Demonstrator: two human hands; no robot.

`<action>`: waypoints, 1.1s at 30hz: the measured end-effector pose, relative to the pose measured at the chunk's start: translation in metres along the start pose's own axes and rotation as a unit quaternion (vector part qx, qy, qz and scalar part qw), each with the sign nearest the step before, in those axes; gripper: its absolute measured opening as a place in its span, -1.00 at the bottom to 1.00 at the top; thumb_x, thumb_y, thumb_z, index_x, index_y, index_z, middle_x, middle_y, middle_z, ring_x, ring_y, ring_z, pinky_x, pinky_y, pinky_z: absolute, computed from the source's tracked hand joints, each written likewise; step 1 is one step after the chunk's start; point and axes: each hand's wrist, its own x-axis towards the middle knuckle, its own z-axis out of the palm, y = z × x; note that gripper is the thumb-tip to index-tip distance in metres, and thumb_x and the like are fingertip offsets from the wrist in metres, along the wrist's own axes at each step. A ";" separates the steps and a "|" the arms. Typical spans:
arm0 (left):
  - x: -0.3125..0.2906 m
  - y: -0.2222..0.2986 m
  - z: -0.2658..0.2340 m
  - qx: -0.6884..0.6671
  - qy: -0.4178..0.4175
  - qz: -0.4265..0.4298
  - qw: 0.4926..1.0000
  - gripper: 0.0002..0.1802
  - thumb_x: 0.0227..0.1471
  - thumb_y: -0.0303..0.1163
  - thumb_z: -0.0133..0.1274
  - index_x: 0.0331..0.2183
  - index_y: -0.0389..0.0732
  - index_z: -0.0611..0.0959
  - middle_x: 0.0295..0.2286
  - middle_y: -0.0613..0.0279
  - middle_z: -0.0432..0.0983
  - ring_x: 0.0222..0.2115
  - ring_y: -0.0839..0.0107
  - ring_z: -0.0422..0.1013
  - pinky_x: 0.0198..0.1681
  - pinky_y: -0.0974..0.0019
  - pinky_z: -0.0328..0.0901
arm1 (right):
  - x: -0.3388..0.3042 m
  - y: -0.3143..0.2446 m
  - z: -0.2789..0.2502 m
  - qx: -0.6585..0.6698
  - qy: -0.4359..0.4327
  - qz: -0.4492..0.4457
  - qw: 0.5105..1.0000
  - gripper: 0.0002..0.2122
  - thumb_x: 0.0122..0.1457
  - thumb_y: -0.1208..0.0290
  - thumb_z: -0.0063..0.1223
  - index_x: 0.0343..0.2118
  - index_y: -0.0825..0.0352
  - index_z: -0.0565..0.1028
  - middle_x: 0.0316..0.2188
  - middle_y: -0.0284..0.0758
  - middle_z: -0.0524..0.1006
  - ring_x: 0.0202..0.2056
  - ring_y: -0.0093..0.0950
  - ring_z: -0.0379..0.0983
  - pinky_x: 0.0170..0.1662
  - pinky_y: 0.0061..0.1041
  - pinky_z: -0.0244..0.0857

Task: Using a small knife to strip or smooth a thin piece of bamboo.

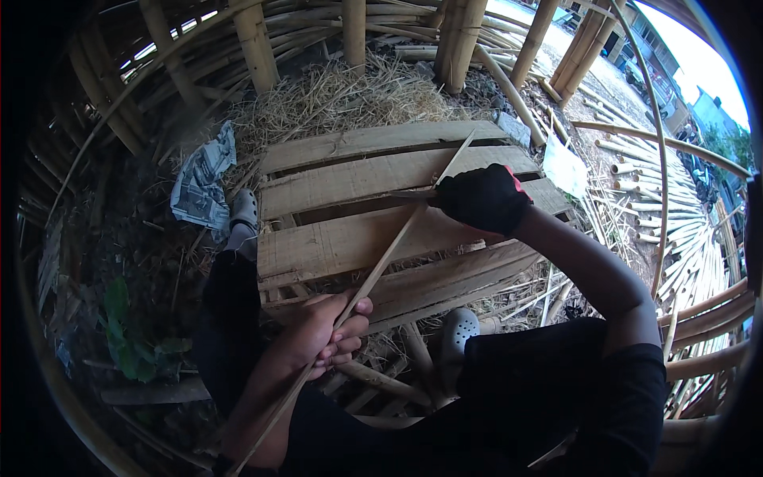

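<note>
A long, thin bamboo strip [389, 253] runs slantwise from the lower left up over a wooden pallet [334, 243]. My bare left hand [338, 332] is closed round its lower part, in front of the pallet's near edge. Farther along, my right hand [483, 199], in a black glove with red at the cuff, is closed on a knife. The knife's thin blade [409, 194] points left and crosses the strip; its handle is hidden in the glove. Beyond the glove, the strip's far end rises over the pallet's back slats.
Crumpled newspaper [205, 179] lies left of the pallet, and a white sheet [565, 168] to its right. Straw [342, 99] heaps behind it, below upright bamboo posts [256, 48]. Many cut bamboo poles [675, 215] lie at the right. My clogs [459, 330] flank the pallet.
</note>
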 end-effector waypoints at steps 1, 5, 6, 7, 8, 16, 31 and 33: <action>0.000 -0.001 -0.004 -0.003 0.005 0.002 1.000 -0.70 0.34 -0.14 -0.30 -0.40 -0.06 0.35 -0.79 0.57 0.06 -0.89 0.76 -0.07 -0.86 0.64 -0.14 | 0.001 -0.013 0.004 0.054 0.015 0.031 0.998 -0.79 0.19 0.10 0.03 -0.39 0.08 0.59 -0.57 -0.41 0.58 -0.55 -0.40 0.57 -0.57 -0.37 0.39; 0.000 -0.003 -0.002 0.011 0.007 0.005 1.000 -0.69 0.34 -0.13 -0.31 -0.40 -0.05 0.35 -0.79 0.57 0.06 -0.89 0.76 -0.07 -0.86 0.64 -0.14 | -0.007 -0.010 -0.004 0.038 0.052 -0.082 0.995 -0.82 0.17 0.14 0.03 -0.37 0.09 0.58 -0.57 -0.42 0.58 -0.55 -0.39 0.56 -0.57 -0.37 0.39; 0.000 -0.002 0.000 0.007 0.000 0.005 1.000 -0.70 0.34 -0.13 -0.31 -0.40 -0.05 0.35 -0.79 0.57 0.06 -0.89 0.76 -0.07 -0.86 0.64 -0.14 | -0.003 0.006 0.002 0.028 0.043 -0.037 0.998 -0.83 0.16 0.14 0.05 -0.39 0.08 0.58 -0.58 -0.43 0.57 -0.56 -0.40 0.56 -0.57 -0.37 0.39; -0.001 -0.003 -0.002 0.006 0.002 0.006 1.000 -0.70 0.34 -0.13 -0.31 -0.40 -0.05 0.35 -0.79 0.57 0.06 -0.89 0.76 -0.07 -0.86 0.64 -0.14 | 0.003 -0.005 -0.005 -0.009 -0.023 0.013 1.000 -0.83 0.15 0.14 0.06 -0.41 0.09 0.58 -0.57 -0.45 0.58 -0.55 -0.42 0.56 -0.56 -0.37 0.40; 0.000 -0.004 -0.001 0.020 0.004 0.012 1.000 -0.69 0.34 -0.13 -0.31 -0.39 -0.06 0.35 -0.79 0.57 0.06 -0.89 0.76 -0.07 -0.86 0.64 -0.14 | -0.001 -0.010 -0.004 -0.011 -0.020 0.011 1.000 -0.83 0.15 0.14 0.06 -0.41 0.09 0.58 -0.57 -0.45 0.58 -0.55 -0.42 0.56 -0.56 -0.37 0.40; -0.003 -0.003 0.003 0.041 0.025 0.013 0.999 -0.70 0.34 -0.15 -0.30 -0.39 -0.07 0.35 -0.79 0.57 0.06 -0.89 0.77 -0.06 -0.86 0.64 -0.13 | -0.011 -0.013 -0.005 0.052 0.010 -0.027 0.998 -0.77 0.19 0.06 0.02 -0.35 0.06 0.61 -0.51 -0.45 0.59 -0.46 -0.45 0.58 -0.51 -0.39 0.40; 0.004 -0.008 0.000 -0.018 -0.041 -0.008 0.999 -0.68 0.34 -0.09 -0.32 -0.39 -0.07 0.32 -0.79 0.60 0.03 -0.90 0.78 -0.10 -0.89 0.66 -0.14 | -0.011 0.006 0.011 0.078 -0.026 0.038 0.996 -0.79 0.21 0.13 -0.01 -0.28 0.07 0.61 -0.45 -0.39 0.62 -0.47 -0.33 0.57 -0.41 -0.34 0.45; 0.004 -0.003 0.003 -0.024 -0.044 -0.005 0.999 -0.64 0.33 -0.03 -0.30 -0.39 -0.07 0.32 -0.79 0.61 0.02 -0.90 0.79 -0.10 -0.88 0.67 -0.14 | -0.010 0.008 0.002 0.074 -0.030 0.020 0.997 -0.79 0.21 0.13 0.00 -0.26 0.06 0.61 -0.43 -0.39 0.62 -0.44 -0.34 0.58 -0.39 -0.34 0.45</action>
